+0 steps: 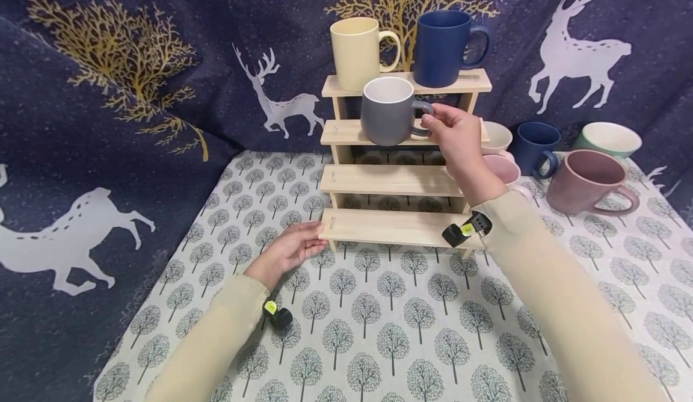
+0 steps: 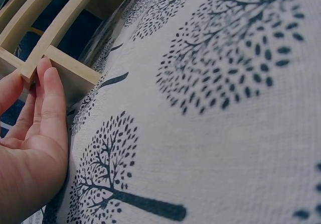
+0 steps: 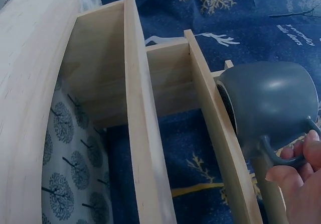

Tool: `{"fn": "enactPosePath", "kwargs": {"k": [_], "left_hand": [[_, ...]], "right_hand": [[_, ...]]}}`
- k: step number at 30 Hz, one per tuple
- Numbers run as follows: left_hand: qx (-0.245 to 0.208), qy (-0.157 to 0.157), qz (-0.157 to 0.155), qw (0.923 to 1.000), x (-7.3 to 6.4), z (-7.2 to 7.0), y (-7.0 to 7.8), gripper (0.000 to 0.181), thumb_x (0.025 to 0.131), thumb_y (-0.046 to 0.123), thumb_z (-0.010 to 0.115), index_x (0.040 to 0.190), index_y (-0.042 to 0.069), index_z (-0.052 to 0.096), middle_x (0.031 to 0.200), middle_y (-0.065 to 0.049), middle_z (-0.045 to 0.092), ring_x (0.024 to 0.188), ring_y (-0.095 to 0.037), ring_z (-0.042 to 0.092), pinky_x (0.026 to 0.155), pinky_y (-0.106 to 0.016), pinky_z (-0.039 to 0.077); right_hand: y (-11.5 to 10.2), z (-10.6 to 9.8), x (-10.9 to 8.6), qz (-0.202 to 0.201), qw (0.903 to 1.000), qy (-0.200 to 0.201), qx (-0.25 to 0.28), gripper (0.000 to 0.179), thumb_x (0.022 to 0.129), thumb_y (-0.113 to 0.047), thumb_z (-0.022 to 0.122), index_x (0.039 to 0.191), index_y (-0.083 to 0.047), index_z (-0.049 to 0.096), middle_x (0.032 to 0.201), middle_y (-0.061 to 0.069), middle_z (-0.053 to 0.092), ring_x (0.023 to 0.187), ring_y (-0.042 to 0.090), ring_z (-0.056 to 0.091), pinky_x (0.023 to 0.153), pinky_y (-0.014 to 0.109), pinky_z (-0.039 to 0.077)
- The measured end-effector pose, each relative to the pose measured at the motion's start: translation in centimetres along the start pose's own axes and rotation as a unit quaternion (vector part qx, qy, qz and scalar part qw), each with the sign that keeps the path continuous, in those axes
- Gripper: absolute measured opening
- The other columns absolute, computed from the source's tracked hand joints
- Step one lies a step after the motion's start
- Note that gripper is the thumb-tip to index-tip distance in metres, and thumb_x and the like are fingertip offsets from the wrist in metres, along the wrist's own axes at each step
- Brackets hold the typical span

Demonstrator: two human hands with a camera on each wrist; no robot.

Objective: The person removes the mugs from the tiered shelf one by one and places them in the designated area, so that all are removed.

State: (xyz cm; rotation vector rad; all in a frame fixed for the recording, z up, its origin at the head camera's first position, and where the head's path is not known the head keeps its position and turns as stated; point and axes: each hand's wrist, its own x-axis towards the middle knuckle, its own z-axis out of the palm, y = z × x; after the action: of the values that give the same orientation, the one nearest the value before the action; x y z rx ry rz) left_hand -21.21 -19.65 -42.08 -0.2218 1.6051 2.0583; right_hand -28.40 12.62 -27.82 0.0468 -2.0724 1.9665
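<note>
A grey mug [image 1: 387, 113] with a white inside is upright at the second shelf from the top, its handle towards the right. My right hand [image 1: 457, 137] pinches that handle between thumb and fingers. In the right wrist view the mug [image 3: 271, 108] overlaps the edge of a shelf board. My left hand [image 1: 289, 247] grips the left end of the lowest board of the wooden stepped shelf [image 1: 390, 226]. From the left wrist, the thumb and fingers [image 2: 51, 101] lie on either side of the board's corner.
On the top step stand a cream mug [image 1: 354, 53] and a navy mug [image 1: 441, 47]. Right of the rack are a smaller blue mug [image 1: 533, 149], a mauve mug [image 1: 585, 182], a green-and-white cup [image 1: 609, 140] and two pale cups, partly behind my right arm. A dark patterned cloth [image 1: 216, 17] hangs behind.
</note>
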Motion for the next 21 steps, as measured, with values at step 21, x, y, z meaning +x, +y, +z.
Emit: {"fn": "enactPosePath", "kwargs": {"k": [21], "left_hand": [[0.005, 0.005, 0.003, 1.0, -0.3, 0.1, 0.0, 0.055, 0.106, 0.005, 0.048, 0.154, -0.01, 0.027, 0.089, 0.0, 0.071, 0.077, -0.007, 0.069, 0.077, -0.011, 0.064]], "right_hand": [[-1.8, -2.4, -2.4, -0.015, 0.9948, 0.0, 0.1, 0.03, 0.094, 0.003, 0.068, 0.084, -0.025, 0.073, 0.069, -0.017, 0.072, 0.062, -0.002, 0.063, 0.059, 0.006, 0.057]]}}
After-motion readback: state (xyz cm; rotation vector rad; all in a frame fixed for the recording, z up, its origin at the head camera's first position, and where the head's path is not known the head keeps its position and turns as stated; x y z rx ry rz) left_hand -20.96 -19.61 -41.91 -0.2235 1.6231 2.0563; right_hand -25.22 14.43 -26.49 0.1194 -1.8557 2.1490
